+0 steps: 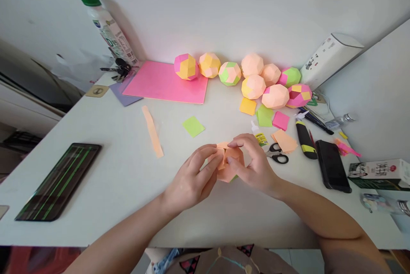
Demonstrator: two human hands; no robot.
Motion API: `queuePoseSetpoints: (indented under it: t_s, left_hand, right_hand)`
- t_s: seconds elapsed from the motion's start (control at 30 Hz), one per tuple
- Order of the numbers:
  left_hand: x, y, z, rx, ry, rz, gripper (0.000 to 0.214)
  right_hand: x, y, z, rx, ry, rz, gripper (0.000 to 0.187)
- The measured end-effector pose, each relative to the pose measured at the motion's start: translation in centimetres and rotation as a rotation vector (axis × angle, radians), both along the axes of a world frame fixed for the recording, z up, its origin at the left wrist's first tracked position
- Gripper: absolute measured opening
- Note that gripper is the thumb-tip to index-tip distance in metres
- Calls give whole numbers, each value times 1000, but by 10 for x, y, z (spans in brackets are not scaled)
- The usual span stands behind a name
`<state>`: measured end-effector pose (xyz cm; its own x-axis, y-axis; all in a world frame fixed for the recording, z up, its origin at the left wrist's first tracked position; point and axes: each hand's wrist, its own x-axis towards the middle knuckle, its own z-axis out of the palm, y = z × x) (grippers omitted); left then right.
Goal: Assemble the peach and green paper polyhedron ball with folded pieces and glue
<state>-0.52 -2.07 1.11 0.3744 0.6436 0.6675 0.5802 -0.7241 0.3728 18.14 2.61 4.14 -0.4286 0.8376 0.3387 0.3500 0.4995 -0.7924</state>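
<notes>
Between my two hands is a peach paper ball [226,174] with a little green at its lower right edge and a narrow gap at its top. My left hand [195,176] grips its left side, thumb and fingers on the flaps. From the right, my right hand [254,165] pinches the paper with thumb and index finger beside the gap. A green paper square [193,126] lies beyond my left hand, and a peach strip [153,131] is farther left. Close to my right hand are a small glue bottle [260,134] and black-handled scissors [278,155].
Several finished paper balls [229,73] line the wall, some beside a pink sheet [169,82]. Sticky-note stacks [285,141] lie at right, near a utility knife [306,139], a phone [333,166] and a carton [379,173]. A dark striped tablet-like slab [59,182] lies left.
</notes>
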Motion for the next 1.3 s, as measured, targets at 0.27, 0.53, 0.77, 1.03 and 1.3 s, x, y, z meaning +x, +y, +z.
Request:
queuePoseSetpoints:
  t_s: [0.27, 0.53, 0.77, 1.03, 1.3]
  left_hand:
    - [0, 2, -1, 49, 81, -22, 56]
    - [0, 0, -1, 68, 139, -23, 55]
    - [0, -1, -3, 78, 153, -14, 57]
    - [1, -2, -4, 76, 187, -29, 61]
    - [3, -4, -7, 76, 242, 12, 60]
  right_hand:
    - [3, -5, 2, -231, -31, 2, 29]
    - [6, -6, 4, -266, -65, 9, 34]
    - [7, -8, 8, -273, -75, 30, 32]
    - [5, -7, 6, -275, -90, 46, 31]
    - [4, -8, 7, -290, -86, 46, 32]
